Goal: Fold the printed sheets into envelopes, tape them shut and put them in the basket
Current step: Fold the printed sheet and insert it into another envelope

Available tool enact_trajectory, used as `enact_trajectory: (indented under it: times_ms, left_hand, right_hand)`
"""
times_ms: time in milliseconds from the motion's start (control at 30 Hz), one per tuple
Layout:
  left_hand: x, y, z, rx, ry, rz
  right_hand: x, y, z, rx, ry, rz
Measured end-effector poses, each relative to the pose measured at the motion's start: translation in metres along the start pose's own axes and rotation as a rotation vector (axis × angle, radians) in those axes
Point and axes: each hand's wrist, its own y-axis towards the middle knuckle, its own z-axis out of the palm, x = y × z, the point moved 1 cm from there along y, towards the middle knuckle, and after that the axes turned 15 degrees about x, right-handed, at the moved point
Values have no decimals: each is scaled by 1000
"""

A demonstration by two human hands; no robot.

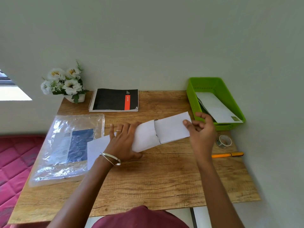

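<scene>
White paper fills the middle of the wooden desk (148,178): a folded sheet (162,132) lying slantwise, its two flaps overlapping near the centre. My left hand (122,142) lies flat and spread on the sheet's left part, fingers extended, pressing it to the wood. My right hand (199,130) pinches the sheet's right end between thumb and loosely curled fingers. Just right of the sheet stands the green basket (218,83), with a finished envelope (217,107) lying inside it (a small patch of tape shows at its near corner). A roll of tape (224,141) sits near the sheet's right end, in front of the basket, and an orange pen (227,155) lies nearer me than the roll. Left of the sheet is a clear plastic sleeve (69,145); beyond the sheet, by the wall, a black spiral notebook (113,100) and a pot of white flowers (64,83).
</scene>
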Motion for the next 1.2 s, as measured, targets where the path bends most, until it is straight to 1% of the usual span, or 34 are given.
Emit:
enact_trajectory:
  times_ms: [67, 100, 200, 267, 400, 467, 600, 833, 900, 967, 1000, 1067, 1100, 1133, 1200]
  left_hand:
    - [-2, 0, 0, -8, -3, 12]
    - [-2, -1, 0, -14, -4, 17]
    - [-3, -2, 0, -22, -9, 33]
    - [-4, -2, 0, -17, -23, 42]
    - [-5, 0, 1, -3, -42, 48]
    - [-6, 1, 2, -1, -33, 46]
    - [-9, 3, 1, 3, -23, 47]
    - [-15, 3, 1, 14, 6, 55]
    - [-15, 2, 2, -4, 6, 50]
    - [-17, -1, 1, -7, 21, 19]
    - [-17, -1, 1, 10, 22, -9]
    - [-20, -1, 0, 59, -3, -66]
    - [-22, -1, 0, 81, -32, -83]
    - [-25, 0, -1, 95, -76, -88]
    - [-33, 1, -4, 104, -215, -85]
  right_hand:
    - [-1, -7, 13, 11, 50, 17]
    - [-1, -11, 18, 42, 45, 17]
    - [-5, -19, 31, 214, -18, 1]
    - [-8, -22, 36, 340, -107, -34]
    - [-12, -24, 42, 520, -207, -75]
    - [-13, -25, 43, 532, -263, -65]
    - [-13, -26, 45, 483, -454, -67]
    - [-10, -21, 48, 689, -542, 70]
    - [-7, -18, 46, 746, -522, 80]
    - [-5, -16, 45, 725, -382, 54]
    - [-6, -16, 45, 674, -239, 53]
    - [-7, -20, 45, 510, 75, 123]
    - [-9, -21, 45, 436, 191, 174]
    - [-12, -22, 45, 376, 258, 212]
    - [-17, -23, 44, 303, 281, 228]
